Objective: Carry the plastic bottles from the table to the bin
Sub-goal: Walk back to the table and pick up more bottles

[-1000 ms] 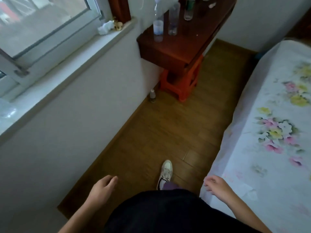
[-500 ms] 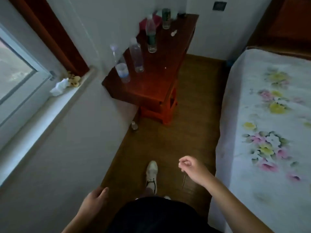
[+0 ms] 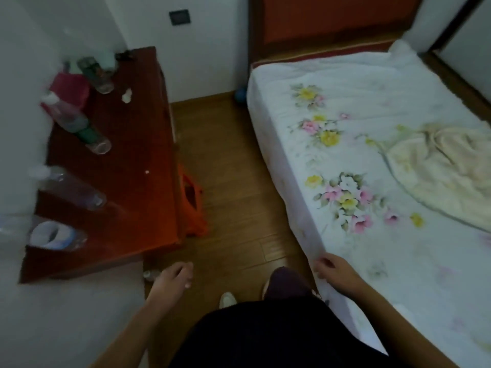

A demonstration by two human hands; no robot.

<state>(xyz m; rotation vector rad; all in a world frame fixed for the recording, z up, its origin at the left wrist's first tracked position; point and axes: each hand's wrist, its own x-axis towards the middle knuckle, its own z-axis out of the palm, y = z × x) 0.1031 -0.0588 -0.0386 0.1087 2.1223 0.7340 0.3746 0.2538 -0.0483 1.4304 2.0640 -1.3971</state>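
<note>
A bed (image 3: 372, 160) with a white flowered sheet fills the right of the view, from one to five o'clock, with a crumpled cream cloth (image 3: 435, 171) lying on it at three o'clock. A dark red polished wooden tabletop (image 3: 132, 160) runs along the white wall on the left, from eight to eleven o'clock, and a strip of brown wood-plank floor (image 3: 233, 181) separates the two.

Four clear plastic bottles stand on the tabletop in a row near the wall. The nearest bottle with a pale blue and white label (image 3: 54, 235) is at eight o'clock, a plain clear bottle (image 3: 71, 188) at nine, a clear bottle with a dark green band (image 3: 77, 126) at ten, and a green-labelled bottle (image 3: 95, 74) farthest, at eleven. All are blurred. They look empty or nearly so, so probably light, thin-walled, easily dented and smooth; the best hold is likely around the middle of the body or at the stiffer neck under the cap. No bin is in view.

The left hand (image 3: 172, 277) hangs low at six o'clock, just past the tabletop's near corner, grip loose and empty, fingers slightly apart. The right hand (image 3: 334, 272), at five o'clock, is at the bed's edge, fingers curled, holding nothing.
</note>
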